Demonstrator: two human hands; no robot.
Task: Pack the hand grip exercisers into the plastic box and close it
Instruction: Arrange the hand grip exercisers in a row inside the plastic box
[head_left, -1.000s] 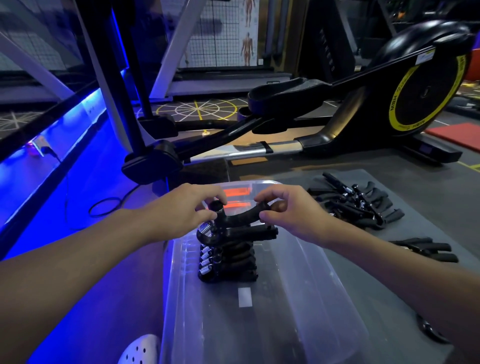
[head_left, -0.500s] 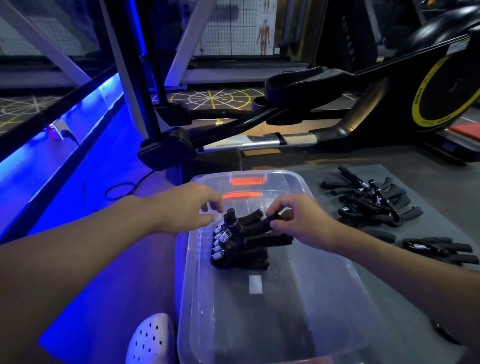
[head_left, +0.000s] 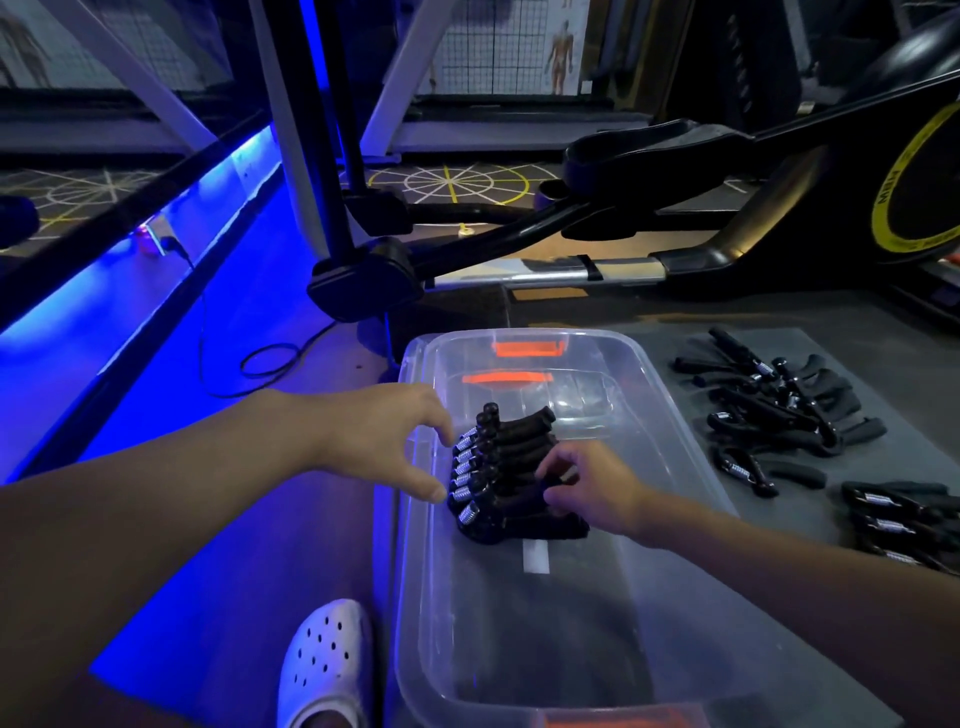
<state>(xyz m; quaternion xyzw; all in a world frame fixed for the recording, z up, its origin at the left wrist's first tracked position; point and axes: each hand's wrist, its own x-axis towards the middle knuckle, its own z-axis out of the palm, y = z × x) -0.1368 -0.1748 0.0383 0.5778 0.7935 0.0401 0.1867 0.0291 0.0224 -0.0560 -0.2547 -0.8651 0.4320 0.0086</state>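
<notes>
The clear plastic box (head_left: 675, 441) holds a stack of grip exercisers (head_left: 498, 478) near its left wall. The left hand (head_left: 389, 441) is spread at the stack's spring ends. The right hand (head_left: 592, 488) pinches a handle with curled fingers. Right of the box, loose exercisers (head_left: 779, 410) lie on a grey mat (head_left: 872, 467). An exercise machine (head_left: 675, 171) stands beyond the box, and a white shoe (head_left: 322, 660) lies left of its near end.

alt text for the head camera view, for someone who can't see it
A row of black hand grip exercisers stands in a clear plastic box, with the left hand spread open by their spring ends and the right hand touching their handles. More exercisers lie loose on a grey mat right of the box, with an elliptical trainer behind.
</notes>
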